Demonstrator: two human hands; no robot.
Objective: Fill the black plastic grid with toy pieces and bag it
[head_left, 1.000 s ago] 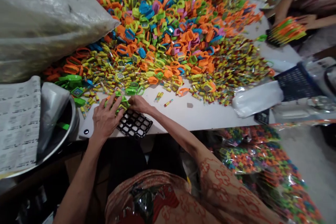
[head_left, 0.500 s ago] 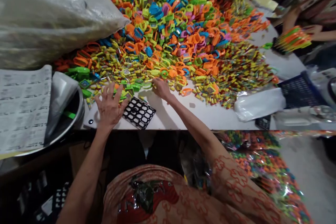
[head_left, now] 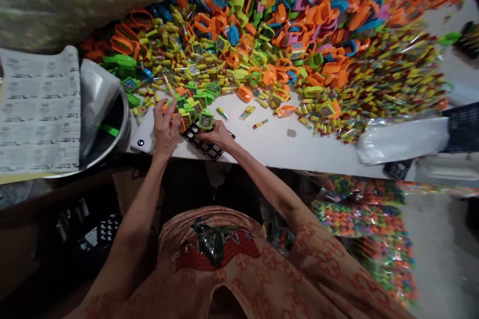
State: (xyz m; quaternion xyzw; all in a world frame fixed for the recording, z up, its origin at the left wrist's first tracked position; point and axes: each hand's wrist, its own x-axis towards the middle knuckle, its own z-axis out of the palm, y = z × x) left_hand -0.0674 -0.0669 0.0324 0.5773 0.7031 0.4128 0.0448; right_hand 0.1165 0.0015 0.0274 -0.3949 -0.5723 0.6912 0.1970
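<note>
My left hand [head_left: 166, 127] is curled against an orange toy watch [head_left: 186, 120] at the near edge of a small cluster of green and yellow toy watches. Close to it, my right hand [head_left: 220, 135] pinches a green toy watch [head_left: 205, 120] with a square face. Beneath both hands lies a black grid tray [head_left: 214, 152] with rounded holes, reaching the table's front edge; the watches and my right hand cover part of it. A white phone [head_left: 143, 133] rests just left of my left hand.
Behind the hands spreads a heap of colourful toy watches [head_left: 269, 35] and small yellow candy-like tubes [head_left: 389, 75]. To the left stand a metal-rimmed basin [head_left: 125, 124] and a printed paper sheet [head_left: 41, 109]. Clear plastic bags [head_left: 404, 139] lie on the right.
My right hand has come back from the heap toward the tray with a green watch. My left hand has closed from spread fingers. The view has shifted, and watches now cover the tray's far part.
</note>
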